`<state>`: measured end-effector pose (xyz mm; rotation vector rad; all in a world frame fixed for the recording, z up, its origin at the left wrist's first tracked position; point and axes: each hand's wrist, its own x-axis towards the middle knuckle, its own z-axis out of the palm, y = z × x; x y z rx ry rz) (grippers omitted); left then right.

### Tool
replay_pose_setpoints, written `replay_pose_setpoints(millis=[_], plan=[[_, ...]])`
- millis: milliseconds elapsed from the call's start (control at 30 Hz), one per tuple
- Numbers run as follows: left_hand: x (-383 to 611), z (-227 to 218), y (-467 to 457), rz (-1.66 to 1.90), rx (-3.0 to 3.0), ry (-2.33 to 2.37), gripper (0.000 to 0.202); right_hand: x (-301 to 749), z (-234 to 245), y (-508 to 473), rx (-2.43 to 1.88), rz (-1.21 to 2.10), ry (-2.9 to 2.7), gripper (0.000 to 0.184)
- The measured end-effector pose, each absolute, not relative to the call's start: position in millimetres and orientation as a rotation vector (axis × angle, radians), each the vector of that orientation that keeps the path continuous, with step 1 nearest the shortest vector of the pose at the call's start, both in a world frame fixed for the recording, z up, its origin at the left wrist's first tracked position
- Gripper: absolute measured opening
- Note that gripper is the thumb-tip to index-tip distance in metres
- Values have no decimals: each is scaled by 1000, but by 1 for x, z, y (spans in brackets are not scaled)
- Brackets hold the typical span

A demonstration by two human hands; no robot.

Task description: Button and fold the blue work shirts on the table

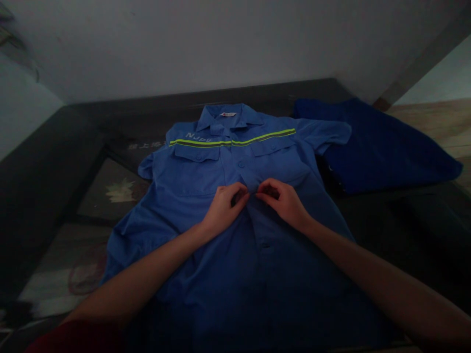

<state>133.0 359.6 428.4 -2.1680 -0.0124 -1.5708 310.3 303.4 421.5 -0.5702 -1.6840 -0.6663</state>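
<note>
A blue short-sleeved work shirt (191,171) lies face up, its collar pointing away from me and a yellow-green stripe (265,138) running across the chest. Above the middle of its front opening, my left hand (226,206) pinches the edge of the placket. Close beside it, my right hand (283,201) pinches the same front edge, fingertips almost meeting the left ones. Whatever button lies between the fingers is hidden. One button (241,164) shows fastened higher up, and a buttonhole (265,245) is visible lower down.
A folded darker blue cloth (379,147) lies to the right, partly under the shirt's sleeve. The dark surface (121,117) beneath has printed lettering and a pale leaf-like picture (120,190) at left. A grey wall (221,44) stands behind.
</note>
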Motion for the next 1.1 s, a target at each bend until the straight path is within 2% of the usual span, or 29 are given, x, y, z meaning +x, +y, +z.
replay_pose_setpoints(millis=[367,1100], plan=[[133,428,361,-1599,-2171,-22,13,312,421,306,-580,-721,-1682,22],[136,432,370,-1428,-2169,29,10,306,414,292,-602,-1012,-1704,8]])
